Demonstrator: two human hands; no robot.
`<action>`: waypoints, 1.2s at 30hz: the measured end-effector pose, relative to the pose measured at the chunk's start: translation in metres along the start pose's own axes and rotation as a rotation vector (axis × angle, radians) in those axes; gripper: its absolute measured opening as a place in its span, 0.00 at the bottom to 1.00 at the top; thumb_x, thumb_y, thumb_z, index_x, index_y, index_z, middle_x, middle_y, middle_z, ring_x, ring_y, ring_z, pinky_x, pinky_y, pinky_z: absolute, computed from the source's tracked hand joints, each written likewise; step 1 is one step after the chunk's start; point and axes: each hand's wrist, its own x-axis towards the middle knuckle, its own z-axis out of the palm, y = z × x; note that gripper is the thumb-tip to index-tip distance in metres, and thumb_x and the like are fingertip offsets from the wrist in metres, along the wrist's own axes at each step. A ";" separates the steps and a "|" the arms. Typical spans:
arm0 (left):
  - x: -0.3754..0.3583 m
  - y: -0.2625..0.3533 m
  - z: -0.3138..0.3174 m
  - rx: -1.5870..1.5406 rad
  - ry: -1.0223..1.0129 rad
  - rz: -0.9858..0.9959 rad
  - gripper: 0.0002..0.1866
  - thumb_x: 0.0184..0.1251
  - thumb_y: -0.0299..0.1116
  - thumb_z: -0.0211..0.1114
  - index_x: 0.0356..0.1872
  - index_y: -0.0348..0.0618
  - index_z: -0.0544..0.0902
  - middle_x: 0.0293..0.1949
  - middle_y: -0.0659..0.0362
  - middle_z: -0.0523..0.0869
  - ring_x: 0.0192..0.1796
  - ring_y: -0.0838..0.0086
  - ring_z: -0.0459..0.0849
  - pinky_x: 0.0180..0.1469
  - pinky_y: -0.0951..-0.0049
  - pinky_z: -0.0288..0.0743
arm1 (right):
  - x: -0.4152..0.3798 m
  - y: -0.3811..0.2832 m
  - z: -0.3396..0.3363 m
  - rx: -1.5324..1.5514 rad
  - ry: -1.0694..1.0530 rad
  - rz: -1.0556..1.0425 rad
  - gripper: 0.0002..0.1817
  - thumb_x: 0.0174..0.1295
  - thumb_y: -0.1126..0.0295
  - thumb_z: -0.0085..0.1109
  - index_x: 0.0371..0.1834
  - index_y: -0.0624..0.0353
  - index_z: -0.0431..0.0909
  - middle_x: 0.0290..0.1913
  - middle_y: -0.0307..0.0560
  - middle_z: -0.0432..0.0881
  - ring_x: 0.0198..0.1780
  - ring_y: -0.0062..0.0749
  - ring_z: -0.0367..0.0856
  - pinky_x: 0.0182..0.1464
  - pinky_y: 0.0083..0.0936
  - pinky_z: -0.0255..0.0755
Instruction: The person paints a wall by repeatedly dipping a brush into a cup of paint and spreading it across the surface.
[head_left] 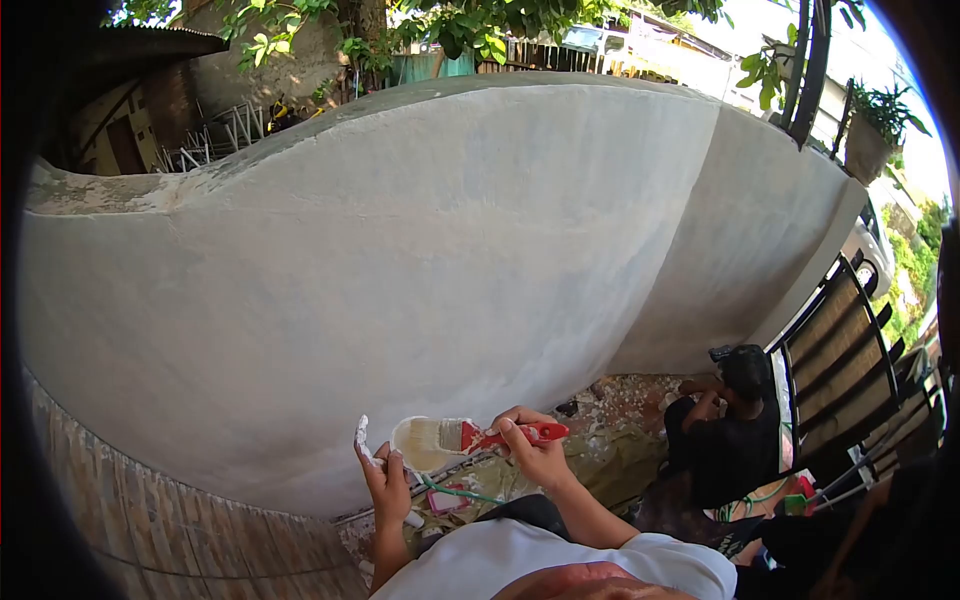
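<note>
My right hand is closed around the red handle of a wide paintbrush, whose pale bristles point left. The bristles lie over a round, whitish container or lid beside my left hand. White paint covers some fingers of my left hand; one finger sticks up while the others are bent at the round object's left edge. How firmly they grip it is hard to make out. Both hands are in front of the lower part of a pale grey-white wall.
A person in black crouches at the right by a dark metal gate. A paint-spotted cloth, a pink tray and a green cord lie below. Brown slatted cladding is at lower left. A potted plant stands upper right.
</note>
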 end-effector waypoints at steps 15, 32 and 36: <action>-0.004 0.001 0.024 0.141 -0.161 -0.005 0.33 0.67 0.21 0.46 0.71 0.42 0.44 0.34 0.60 0.77 0.28 0.85 0.66 0.30 0.84 0.61 | -0.002 -0.014 -0.013 -0.558 -0.139 -0.336 0.04 0.56 0.69 0.60 0.29 0.56 0.81 0.27 0.40 0.82 0.24 0.34 0.69 0.38 0.26 0.66; -0.022 0.000 0.063 0.110 -0.276 0.030 0.33 0.68 0.21 0.46 0.71 0.47 0.45 0.40 0.58 0.77 0.32 0.84 0.71 0.32 0.85 0.66 | 0.016 -0.028 -0.037 -0.684 -0.368 -0.345 0.05 0.55 0.66 0.59 0.29 0.55 0.81 0.23 0.42 0.80 0.23 0.36 0.72 0.40 0.25 0.65; -0.022 0.002 0.065 0.101 -0.264 0.069 0.33 0.68 0.22 0.47 0.71 0.47 0.45 0.41 0.56 0.77 0.34 0.82 0.72 0.35 0.83 0.67 | 0.017 -0.026 -0.035 -0.587 -0.352 -0.292 0.07 0.55 0.66 0.59 0.31 0.57 0.81 0.25 0.44 0.81 0.25 0.38 0.73 0.42 0.26 0.66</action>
